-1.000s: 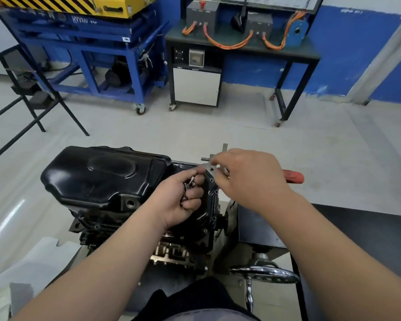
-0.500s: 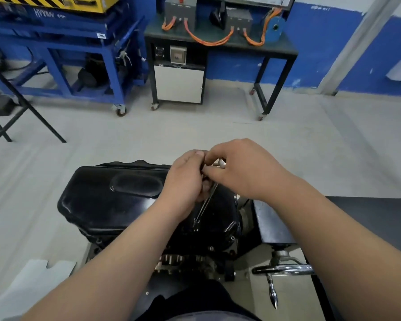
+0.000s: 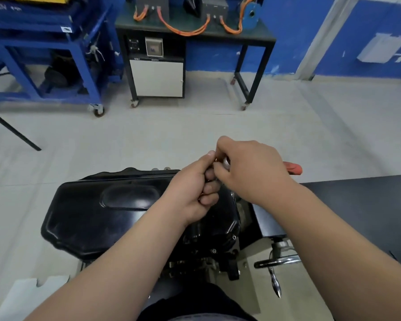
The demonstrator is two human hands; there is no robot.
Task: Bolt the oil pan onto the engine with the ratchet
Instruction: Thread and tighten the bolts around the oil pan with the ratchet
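Hands [image 3: 218, 177] raised since before, above oil pan [image 3: 107, 214]

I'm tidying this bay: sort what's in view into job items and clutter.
Job: oil pan; engine; left hand; right hand, holding a small metal part; red handle, probably a tool.

Clutter: blue cart; black bench; orange cables; chrome crank.

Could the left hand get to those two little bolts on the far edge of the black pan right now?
Probably yes: the left hand hovers above the oil pan, and nothing lies between it and the bolts. But its fingers are closed around small parts.
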